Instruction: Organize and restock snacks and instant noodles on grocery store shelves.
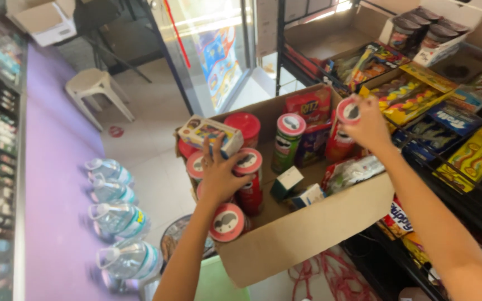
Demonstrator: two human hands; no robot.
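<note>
A large open cardboard box [308,231] stands in front of me, filled with snack tubes and packets. My left hand [218,173] rests on the lids of several red chip tubes [249,178] at the box's left side, fingertips touching a small printed carton [210,134]. My right hand [366,125] is shut around the top of a red chip tube [341,134] with a pale lid, held upright at the box's right side. A green chip tube [288,139] stands in the middle of the box.
Shelves of sweets and snack packs [419,100] rise on the right. Large water bottles [118,220] lie in a row on the floor to the left, beside a purple counter [51,167]. A white plastic stool [93,86] and a glass door [213,50] lie beyond.
</note>
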